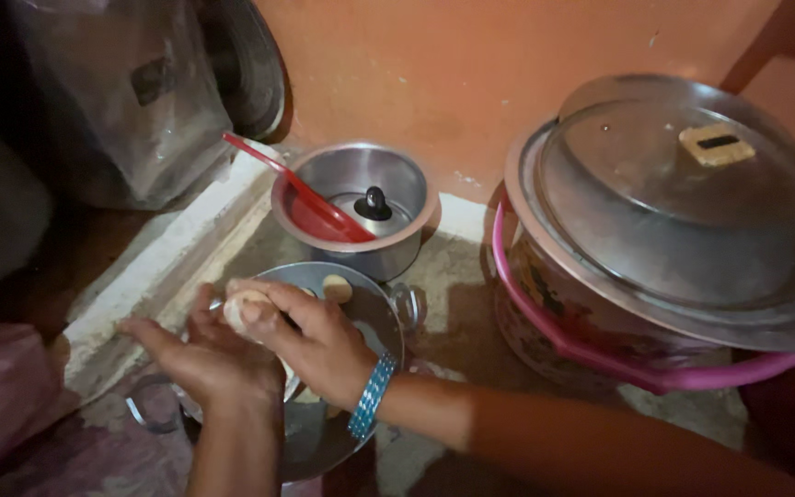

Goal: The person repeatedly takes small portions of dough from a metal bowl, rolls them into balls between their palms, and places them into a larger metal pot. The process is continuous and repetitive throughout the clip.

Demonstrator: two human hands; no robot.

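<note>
A pale ball of dough (247,311) sits between the two hands, above the near-left edge of a round metal lid (372,313) that lies flat over a pot. The right hand (316,339) curls over the dough, its fingers bent around the top and side, so it is partly closed on the ball; a blue beaded bangle (371,397) rings its wrist. The left hand (202,354) lies open and palm-up beneath, fingers spread, cupping the dough from below. One small flattened disc of dough (337,288) rests on the lid just beyond the hands (another may be tucked beside it, too hidden to tell). Behind the lid stands a small steel pot (358,207) holding a red spoon (296,189) and a little lid with a black knob (375,203). To the right, well apart, a patterned bucket with a pink rim (600,354) carries a wide steel cover (683,207). All stand on a rough concrete floor (457,313) against an orange wall (471,64).
</note>
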